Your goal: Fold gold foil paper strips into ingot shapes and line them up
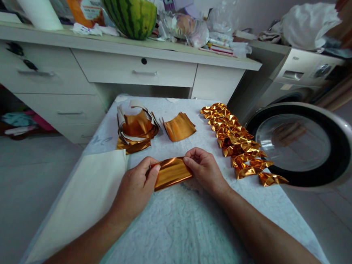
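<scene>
A shiny gold foil sheet (pixel 172 174), folded into a band, is stretched between both hands above the table. My left hand (pixel 139 184) pinches its left end between thumb and fingers. At the right end, my right hand (pixel 205 168) grips it the same way. Just beyond lies a small stack of curled gold foil sheets (pixel 180 126). Left of that stack, more gold sheets (pixel 137 125) sit inside curled white-backed strips. On the right, folded gold foil pieces (pixel 231 131) form overlapping rows, with a single folded piece (pixel 272 178) at the near end.
The cloth-covered table (pixel 148 248) has a pale sheet (pixel 86 196) along its left side. Behind stands a white drawer desk (pixel 146 65) bearing a cut watermelon (pixel 130 15), plastic bags and clutter. An open washing machine door (pixel 305 144) reaches close to the table's right edge.
</scene>
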`<state>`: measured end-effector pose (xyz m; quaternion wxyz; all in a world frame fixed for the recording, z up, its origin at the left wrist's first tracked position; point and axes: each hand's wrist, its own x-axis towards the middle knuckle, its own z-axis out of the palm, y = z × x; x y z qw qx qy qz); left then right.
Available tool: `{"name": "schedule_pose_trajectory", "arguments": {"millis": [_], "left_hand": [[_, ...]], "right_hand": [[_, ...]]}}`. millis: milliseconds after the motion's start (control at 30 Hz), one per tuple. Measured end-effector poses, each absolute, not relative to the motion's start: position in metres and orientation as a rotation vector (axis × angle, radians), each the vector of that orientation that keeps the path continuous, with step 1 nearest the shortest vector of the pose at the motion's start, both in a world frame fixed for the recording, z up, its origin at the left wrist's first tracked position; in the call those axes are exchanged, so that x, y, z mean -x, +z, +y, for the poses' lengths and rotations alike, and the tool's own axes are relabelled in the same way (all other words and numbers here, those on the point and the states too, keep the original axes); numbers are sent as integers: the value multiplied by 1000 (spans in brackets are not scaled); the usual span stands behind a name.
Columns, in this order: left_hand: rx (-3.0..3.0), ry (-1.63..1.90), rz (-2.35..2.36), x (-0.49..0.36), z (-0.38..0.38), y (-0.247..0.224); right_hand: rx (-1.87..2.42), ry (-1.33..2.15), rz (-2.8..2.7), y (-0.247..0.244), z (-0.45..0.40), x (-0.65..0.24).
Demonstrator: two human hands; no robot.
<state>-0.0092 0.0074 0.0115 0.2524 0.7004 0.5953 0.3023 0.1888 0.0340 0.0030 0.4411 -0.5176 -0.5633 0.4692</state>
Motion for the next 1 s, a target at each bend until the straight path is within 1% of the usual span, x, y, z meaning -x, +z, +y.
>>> {"name": "schedule_pose_trajectory", "arguments": {"millis": [300, 600, 767, 867, 1000], "left_hand": [[-1971, 735, 1696, 9, 9, 3], [-2047, 761, 1671, 10, 11, -3], [-2277, 907, 1662, 8, 12, -1], [-2429, 928, 1561, 3, 7, 3], [-2561, 810, 1272, -4, 0, 2]], "right_hand": [[1456, 768, -1732, 2, 32, -186], [1497, 726, -1751, -1, 35, -187], [1589, 640, -1789, -1, 37, -186], [1611, 601, -1811, -1, 37, -184], [1612, 588, -1825, -1, 38, -184]]}}
